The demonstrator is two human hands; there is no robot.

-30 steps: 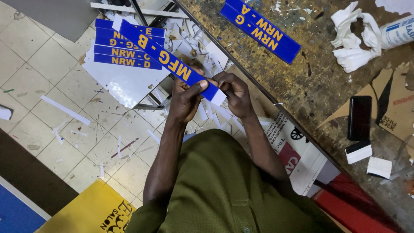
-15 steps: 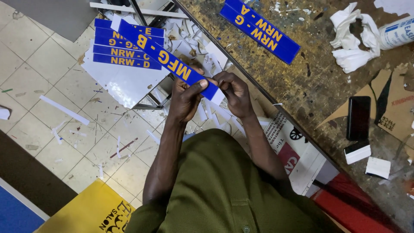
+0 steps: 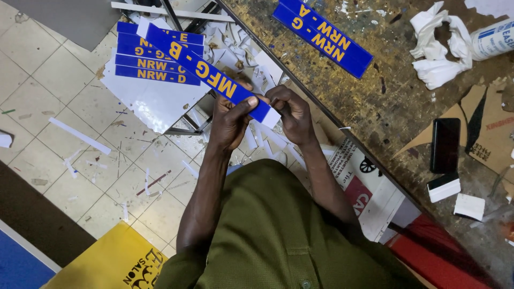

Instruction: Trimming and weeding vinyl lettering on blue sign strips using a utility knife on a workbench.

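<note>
Both hands hold one blue strip (image 3: 206,68) with yellow lettering above the floor, at the worktop (image 3: 385,101) edge. The left hand (image 3: 231,124) clamps the strip's near end, thumb on top. The right hand (image 3: 292,115) has its fingers (image 3: 274,97) pinched at the white end tab at 3 o'clock from the left thumb. The strip runs from the hands toward 10 o'clock, over a stack of like strips (image 3: 155,59) lying on a white sheet (image 3: 155,101).

Step in hand, as judged: picking at the strip's end, probably to lift a backing or film layer from the corner. The next move calls for a firm pinch on the lifted edge by the right fingers while the left keeps the strip steady.

On the worktop: two more strips (image 3: 323,36) at 1 o'clock, crumpled paper (image 3: 436,45) and a phone (image 3: 445,145) at 3 o'clock. White offcuts litter the floor (image 3: 64,91).
</note>
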